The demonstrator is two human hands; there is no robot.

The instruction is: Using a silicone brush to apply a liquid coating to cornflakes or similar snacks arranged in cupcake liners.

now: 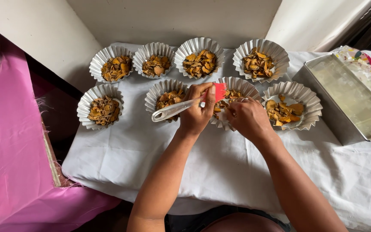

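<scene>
My left hand [197, 111] grips a small brush [185, 105] with a clear handle and red bristles, held level above the table. The red bristles hover over a fluted foil cup [242, 85] of orange-brown dried slices in the front row. My right hand [245, 117] rests on that same cup's near edge, fingers curled down into it; what they pinch is hidden. Another filled foil cup [165, 92] sits just left of my left hand, under the brush handle.
Several more filled foil cups stand in two rows on the white cloth [220, 167]. A rectangular metal tray [348, 101] sits at the right, with a colourful plastic wrapper [366, 64] behind it. Pink cloth [9, 141] covers the surface at left.
</scene>
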